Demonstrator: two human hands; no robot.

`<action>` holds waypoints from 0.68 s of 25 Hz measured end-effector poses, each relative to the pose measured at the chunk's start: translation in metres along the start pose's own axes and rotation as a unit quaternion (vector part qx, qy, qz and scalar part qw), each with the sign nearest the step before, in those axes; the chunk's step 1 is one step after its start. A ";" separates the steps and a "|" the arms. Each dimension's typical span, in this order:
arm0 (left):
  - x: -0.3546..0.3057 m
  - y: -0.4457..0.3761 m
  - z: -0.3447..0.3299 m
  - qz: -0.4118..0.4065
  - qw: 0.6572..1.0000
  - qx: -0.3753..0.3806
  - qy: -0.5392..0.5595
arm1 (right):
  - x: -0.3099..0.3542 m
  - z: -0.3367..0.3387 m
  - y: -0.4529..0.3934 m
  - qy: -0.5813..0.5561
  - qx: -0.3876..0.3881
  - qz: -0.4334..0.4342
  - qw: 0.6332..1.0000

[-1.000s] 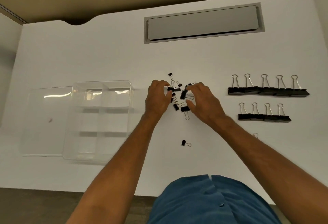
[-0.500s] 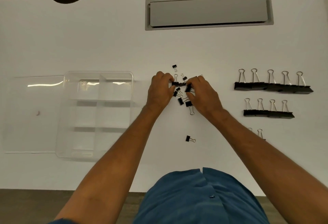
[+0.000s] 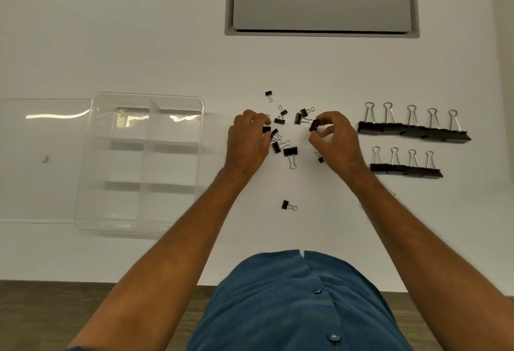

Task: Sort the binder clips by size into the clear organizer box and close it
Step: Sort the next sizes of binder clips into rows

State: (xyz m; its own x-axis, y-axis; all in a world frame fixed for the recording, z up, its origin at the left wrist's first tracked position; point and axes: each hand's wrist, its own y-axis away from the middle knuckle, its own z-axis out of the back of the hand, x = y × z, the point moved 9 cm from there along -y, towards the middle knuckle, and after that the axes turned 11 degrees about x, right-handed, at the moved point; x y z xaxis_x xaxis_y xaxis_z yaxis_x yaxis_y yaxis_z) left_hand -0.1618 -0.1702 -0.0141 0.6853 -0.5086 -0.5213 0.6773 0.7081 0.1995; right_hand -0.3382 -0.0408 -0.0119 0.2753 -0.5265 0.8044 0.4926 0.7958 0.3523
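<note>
Black spring steel with silver wire handles: the loose heap of small binder clips (image 3: 281,135) lies between the two hands, and this is the pile being picked through. The right hand (image 3: 335,142) has its thumb and fingers curled round one small clip (image 3: 314,125), pinched at the fingertips and lifted a little off the white desk (image 3: 167,58). The left hand (image 3: 246,142) is curled over the left edge of the heap with a clip (image 3: 266,129) at its fingertips; it looks pinched, though the fingers hide most of it.

Outward of the right hand's grip stand two tidy rows, the large binder clips (image 3: 411,131) farther away and the medium binder clips (image 3: 406,170) nearer the person, so the bigger sizes look already separated. One stray small clip (image 3: 288,205) lies on the desk nearer the body, apart from the heap, and another (image 3: 268,94) sits just beyond it.

The clear organizer box (image 3: 144,161) waits well to the left of the left hand, its compartments showing nothing inside, with its lid (image 3: 41,161) lying flat against its far-left side.

I judge the step in hand to be gathering the small clips. The next move calls for collecting them, the strays included, carrying them leftward and dropping them into a single compartment.
</note>
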 end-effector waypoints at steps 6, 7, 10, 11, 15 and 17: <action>-0.040 0.028 -0.049 -0.070 0.992 0.054 -0.092 | -0.051 0.014 0.032 -0.250 -0.021 -0.112 0.961; -0.039 0.028 -0.054 -0.060 0.992 0.056 -0.094 | -0.057 0.013 0.036 -0.305 -0.021 -0.126 0.944; -0.040 0.024 -0.055 -0.050 0.992 0.037 -0.107 | -0.068 0.007 0.045 -0.405 -0.017 -0.150 0.902; -0.041 0.022 -0.054 -0.051 0.992 0.034 -0.114 | -0.068 0.005 0.048 -0.413 -0.013 -0.151 0.898; -0.047 0.020 -0.051 -0.065 0.989 0.036 -0.132 | -0.068 -0.002 0.053 -0.409 -0.003 -0.155 0.899; -0.052 0.024 -0.050 -0.078 0.989 0.042 -0.121 | -0.068 -0.003 0.055 -0.413 0.001 -0.152 0.898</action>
State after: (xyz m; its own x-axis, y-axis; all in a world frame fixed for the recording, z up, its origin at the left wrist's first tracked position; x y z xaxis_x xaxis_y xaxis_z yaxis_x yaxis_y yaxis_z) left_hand -0.1948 -0.1026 -0.0236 0.6075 -0.7180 -0.3396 0.7929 0.5732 0.2065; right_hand -0.3272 0.0376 -0.0484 -0.5785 -0.3177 0.7512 0.4402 0.6537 0.6155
